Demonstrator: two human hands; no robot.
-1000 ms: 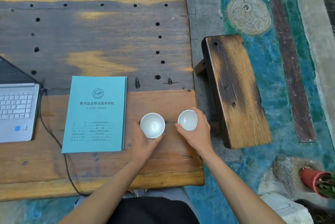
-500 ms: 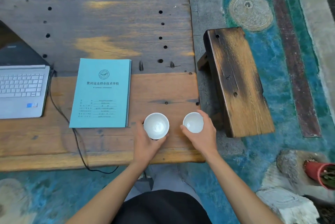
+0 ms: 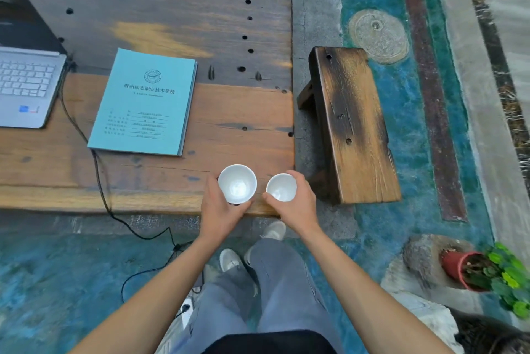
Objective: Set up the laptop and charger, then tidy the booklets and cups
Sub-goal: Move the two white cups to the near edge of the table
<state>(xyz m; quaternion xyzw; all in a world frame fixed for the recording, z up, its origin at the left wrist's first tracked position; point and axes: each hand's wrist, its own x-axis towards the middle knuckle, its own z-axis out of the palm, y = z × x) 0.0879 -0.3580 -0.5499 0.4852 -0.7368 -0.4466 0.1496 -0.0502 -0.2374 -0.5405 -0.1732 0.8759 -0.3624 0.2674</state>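
Head view: worn wooden table (image 3: 177, 15) on blue-green floor (image 3: 43, 273); each hand's grip holds a white cup.

laptop (image 3: 24, 87) left | booklets (image 3: 144, 102) beside | cups (image 3: 237, 184) near table (image 3: 229, 24) edge

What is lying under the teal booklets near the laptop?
The black cable runs under the near left corner of the teal booklets, which lie on the wooden table. Anything else beneath the booklets is covered.
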